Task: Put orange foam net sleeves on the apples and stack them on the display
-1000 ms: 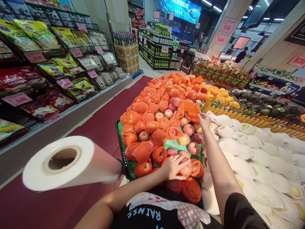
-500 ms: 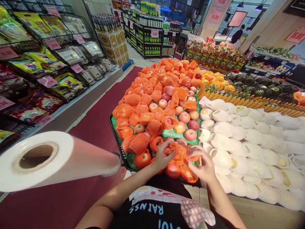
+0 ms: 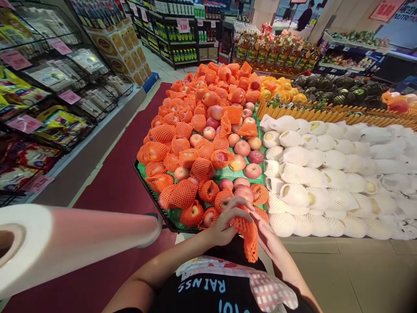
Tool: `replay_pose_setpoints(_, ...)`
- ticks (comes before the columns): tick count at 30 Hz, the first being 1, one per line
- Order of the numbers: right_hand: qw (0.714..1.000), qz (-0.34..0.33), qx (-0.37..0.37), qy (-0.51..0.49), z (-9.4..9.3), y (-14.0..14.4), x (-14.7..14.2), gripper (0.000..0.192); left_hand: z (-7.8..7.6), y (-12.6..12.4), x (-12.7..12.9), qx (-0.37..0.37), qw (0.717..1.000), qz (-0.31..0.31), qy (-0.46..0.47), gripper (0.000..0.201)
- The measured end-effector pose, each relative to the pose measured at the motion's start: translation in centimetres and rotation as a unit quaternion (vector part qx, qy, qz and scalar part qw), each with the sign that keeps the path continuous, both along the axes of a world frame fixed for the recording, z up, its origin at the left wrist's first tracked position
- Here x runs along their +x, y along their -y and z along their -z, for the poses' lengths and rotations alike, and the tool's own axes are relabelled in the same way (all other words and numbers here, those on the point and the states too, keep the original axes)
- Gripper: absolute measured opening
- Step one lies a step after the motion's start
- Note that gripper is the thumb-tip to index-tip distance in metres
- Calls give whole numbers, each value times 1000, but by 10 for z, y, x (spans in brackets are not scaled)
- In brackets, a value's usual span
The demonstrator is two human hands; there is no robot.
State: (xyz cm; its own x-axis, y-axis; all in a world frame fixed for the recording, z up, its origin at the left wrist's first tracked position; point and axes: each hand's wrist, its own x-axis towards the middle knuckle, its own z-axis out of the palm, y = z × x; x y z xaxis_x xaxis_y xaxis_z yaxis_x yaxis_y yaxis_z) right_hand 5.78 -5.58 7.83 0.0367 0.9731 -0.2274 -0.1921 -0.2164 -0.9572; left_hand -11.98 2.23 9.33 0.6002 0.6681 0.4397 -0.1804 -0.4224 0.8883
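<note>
Both hands meet at the display's near edge: left hand [image 3: 228, 219] curled over an orange net [image 3: 246, 234], right hand [image 3: 269, 237] gripping its other side. Just beyond sit netted apples [image 3: 208, 152], then white-wrapped fruit [image 3: 325, 174] to the right.

Shirt [image 3: 208, 291] print: "RAINSS", seen upside down.
Wall sign [image 3: 405, 15], right of the red sign: "NUTRITION".
Red sign [image 3: 384, 6]: roughly "16.00", blurred.
Shelf price tags: unreadable.
</note>
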Motion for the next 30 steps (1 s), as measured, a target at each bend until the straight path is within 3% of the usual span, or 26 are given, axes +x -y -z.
replay_pose_setpoints(4, 999, 4, 0, -35, 5, 10, -4, 39, 1, 2, 13, -29, 999, -6, 19, 22)
replay_pose_setpoints(7, 996, 82, 26, 17, 9, 12, 6, 43, 11, 4, 29, -103, 994, -34, -1, 35)
replay_pose_setpoints(10, 987, 130, 42, 86, 12, 13, 26, 42, 18, 5, 44, -146, 988, -22, -33, 27)
replay_pose_setpoints(16, 969, 161, 72, 174, 2, 17, 67, 38, 7, 4, 66, -99, 995, 9, -28, 23)
replay_pose_setpoints(19, 967, 123, 97, 199, -8, 16, 81, 35, 2, 4, 76, -86, 995, 27, -42, 18)
replay_pose_setpoints(22, 970, 71, 111, 206, -13, 14, 92, 40, 1, 4, 84, -48, 993, 52, -94, 28)
replay_pose_setpoints(24, 969, 73, 114, 205, -11, 13, 99, 43, 2, 5, 90, -25, 990, 65, -125, 32)
replay_pose_setpoints(27, 967, 114, 115, 196, -4, 10, 110, 40, 6, 8, 99, -1, 987, 48, -153, 43)
replay_pose_setpoints(30, 965, 130, 128, 190, -1, 4, 120, 36, 14, 14, 111, 31, 987, 2, -155, 39)
